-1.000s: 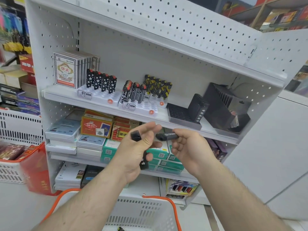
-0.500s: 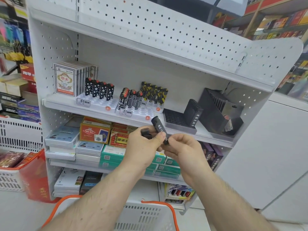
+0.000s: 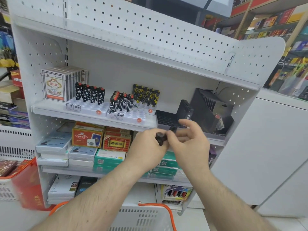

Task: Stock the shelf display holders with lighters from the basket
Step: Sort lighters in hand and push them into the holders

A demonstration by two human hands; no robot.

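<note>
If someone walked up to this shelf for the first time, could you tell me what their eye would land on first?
Probably the two hands meeting in front of the middle shelf edge: the left hand grips dark lighters while the right hand pinches another one. Just behind, star-patterned lighters stand upright in a white holder, with an open black tray to their right.

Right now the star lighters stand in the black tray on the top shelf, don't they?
Not quite. The head view shows the star lighters standing in a white tray, not a black one. They are on that upper shelf, beside the card boxes.
</note>
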